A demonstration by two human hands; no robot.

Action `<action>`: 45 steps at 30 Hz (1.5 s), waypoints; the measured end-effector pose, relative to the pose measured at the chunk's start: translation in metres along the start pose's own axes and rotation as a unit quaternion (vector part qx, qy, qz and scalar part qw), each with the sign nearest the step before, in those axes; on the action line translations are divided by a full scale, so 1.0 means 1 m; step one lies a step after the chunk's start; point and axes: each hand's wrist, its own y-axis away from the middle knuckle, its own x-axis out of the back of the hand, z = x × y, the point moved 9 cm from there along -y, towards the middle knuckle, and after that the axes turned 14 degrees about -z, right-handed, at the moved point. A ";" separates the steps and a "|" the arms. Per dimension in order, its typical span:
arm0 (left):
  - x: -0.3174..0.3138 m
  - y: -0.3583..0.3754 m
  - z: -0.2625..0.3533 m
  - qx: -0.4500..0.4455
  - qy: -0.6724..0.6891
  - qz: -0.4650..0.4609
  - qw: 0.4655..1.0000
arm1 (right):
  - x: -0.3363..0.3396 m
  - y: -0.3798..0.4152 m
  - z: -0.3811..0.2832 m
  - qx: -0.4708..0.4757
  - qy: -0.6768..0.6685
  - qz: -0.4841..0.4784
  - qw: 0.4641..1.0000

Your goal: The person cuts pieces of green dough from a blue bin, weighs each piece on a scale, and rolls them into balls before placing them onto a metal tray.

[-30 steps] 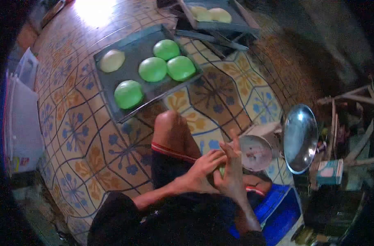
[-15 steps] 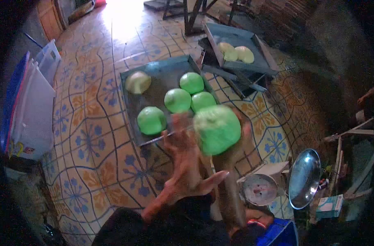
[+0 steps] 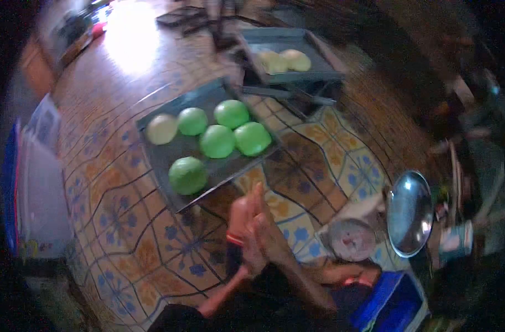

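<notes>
Green dough balls (image 3: 217,141), five of them, sit with one pale ball (image 3: 161,129) in a dark tray (image 3: 159,157) on the tiled floor (image 3: 310,166), left of centre in the frame. Left hand (image 3: 243,224) and right hand (image 3: 265,229) are pressed together at lower centre, blurred; I cannot tell whether anything lies between them. Upper centre, a second tray (image 3: 280,40) holds pale dough (image 3: 295,60). A shiny metal bowl (image 3: 410,213) stands tilted at right, near a round container (image 3: 352,239).

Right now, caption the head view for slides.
Left hand against right hand, near a tray: five green balls, one pale ball.
</notes>
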 end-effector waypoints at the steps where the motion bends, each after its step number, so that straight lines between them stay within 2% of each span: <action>1: -0.034 0.012 -0.012 0.026 -0.010 -0.052 0.998 | 0.033 0.012 -0.015 0.013 0.058 0.046 0.997; 4: -0.139 0.053 -0.020 0.103 -0.022 -0.242 0.964 | 0.106 0.090 -0.099 0.129 0.229 0.209 0.942; 6: -0.178 0.091 -0.034 0.152 -0.009 -0.346 0.926 | 0.138 0.187 -0.153 0.145 0.299 0.335 0.882; 8: -0.163 0.122 -0.064 0.207 -0.037 -0.411 0.887 | 0.143 0.278 -0.200 -0.006 0.403 0.440 0.803; 9: -0.141 0.124 -0.085 0.214 -0.074 -0.430 0.874 | 0.156 0.327 -0.225 0.018 0.441 0.506 0.741; 10: -0.136 0.114 -0.082 0.135 -0.151 -0.397 0.895 | 0.165 0.377 -0.240 0.042 0.475 0.562 0.676; 11: -0.139 0.110 -0.100 0.186 -0.013 -0.355 0.916 | 0.188 0.427 -0.248 0.047 0.431 0.616 0.658; 12: -0.126 0.102 -0.118 0.179 0.034 -0.306 0.934 | 0.211 0.473 -0.250 0.056 0.381 0.664 0.640; 13: -0.113 0.092 -0.131 0.170 0.081 -0.254 0.949 | 0.228 0.500 -0.252 0.063 0.380 0.671 0.634; 14: -0.124 0.082 -0.138 0.172 0.079 -0.265 0.946 | 0.257 0.523 -0.233 -0.054 0.334 0.676 0.655; 15: -0.146 0.070 -0.144 0.138 0.060 -0.299 0.942 | 0.288 0.549 -0.204 -0.167 0.282 0.668 0.668; 16: -0.163 0.061 -0.147 0.101 0.043 -0.329 0.938 | 0.327 0.563 -0.154 -0.050 0.104 0.603 0.789; 17: -0.169 0.057 -0.151 0.097 0.040 -0.336 0.936 | 0.319 0.551 -0.151 -0.065 0.081 0.576 0.811; 18: -0.154 0.048 -0.160 0.119 -0.113 -0.250 0.954 | 0.306 0.530 -0.152 -0.081 0.056 0.545 0.833; 19: -0.138 0.043 -0.161 0.136 -0.263 -0.152 0.943 | 0.291 0.517 -0.158 -0.074 0.052 0.542 0.836; 20: -0.157 0.045 -0.156 0.129 -0.270 -0.156 0.941 | 0.276 0.515 -0.175 -0.071 0.118 0.587 0.798; 21: -0.178 0.048 -0.149 0.125 -0.210 -0.123 0.962 | 0.269 0.519 -0.191 -0.067 0.184 0.628 0.754; 22: -0.190 0.052 -0.147 0.123 -0.151 -0.089 0.977 | 0.269 0.523 -0.193 -0.061 0.177 0.625 0.758; 23: -0.207 0.047 -0.147 0.108 -0.140 -0.236 0.955 | 0.267 0.530 -0.188 -0.008 0.108 0.616 0.780; 24: -0.195 0.040 -0.152 0.108 -0.147 -0.237 0.954 | 0.266 0.541 -0.183 0.043 0.039 0.603 0.795; 25: -0.183 0.031 -0.152 0.067 -0.219 -0.229 0.946 | 0.270 0.547 -0.179 0.094 -0.036 0.566 0.818; 26: -0.174 0.024 -0.150 0.027 -0.288 -0.219 0.932 | 0.276 0.554 -0.175 0.093 -0.041 0.566 0.818; 27: -0.175 0.020 -0.154 0.026 -0.290 -0.216 0.932 | 0.279 0.555 -0.185 0.107 -0.014 0.577 0.810; 28: -0.186 0.014 -0.143 -0.064 -0.298 -0.209 0.929 | 0.281 0.554 -0.192 0.122 0.013 0.586 0.801; 29: -0.198 0.013 -0.130 -0.155 -0.304 -0.201 0.918 | 0.296 0.550 -0.184 0.094 0.102 0.575 0.807; 30: -0.212 0.009 -0.129 -0.159 -0.305 -0.200 0.917 | 0.293 0.540 -0.188 0.096 0.101 0.571 0.809; 32: -0.203 -0.009 -0.133 -0.048 -0.198 -0.049 0.978 | 0.287 0.516 -0.176 -0.164 0.143 0.559 0.800; 33: -0.197 -0.028 -0.132 -0.160 -0.319 -0.141 0.923 | 0.304 0.544 -0.151 -0.222 0.140 0.627 0.733; 35: -0.193 -0.038 -0.124 -0.173 -0.306 -0.142 0.925 | 0.287 0.546 -0.173 -0.098 0.257 0.567 0.777; 36: -0.199 -0.045 -0.120 -0.177 -0.290 -0.155 0.928 | 0.277 0.546 -0.185 -0.054 0.160 0.601 0.781; 37: -0.200 -0.053 -0.127 -0.112 -0.281 -0.139 0.943 | 0.263 0.538 -0.201 -0.015 0.059 0.628 0.776; 38: -0.206 -0.059 -0.137 -0.044 -0.265 -0.124 0.955 | 0.255 0.512 -0.224 -0.021 0.069 0.608 0.790; 40: -0.229 -0.060 -0.153 0.059 -0.121 -0.104 0.985 | 0.232 0.458 -0.274 0.067 0.148 0.502 0.849; 42: -0.261 -0.067 -0.147 0.000 -0.279 -0.150 0.948 | 0.213 0.352 -0.283 0.076 0.172 0.327 0.926; 43: -0.261 -0.070 -0.152 -0.007 -0.278 -0.152 0.949 | 0.200 0.296 -0.288 0.005 0.340 0.221 0.914; 44: -0.259 -0.076 -0.167 0.001 -0.229 -0.174 0.958 | 0.189 0.247 -0.286 -0.069 0.493 0.109 0.861; 45: -0.261 -0.079 -0.174 0.008 -0.180 -0.196 0.964 | 0.215 0.218 -0.256 -0.109 0.586 0.050 0.802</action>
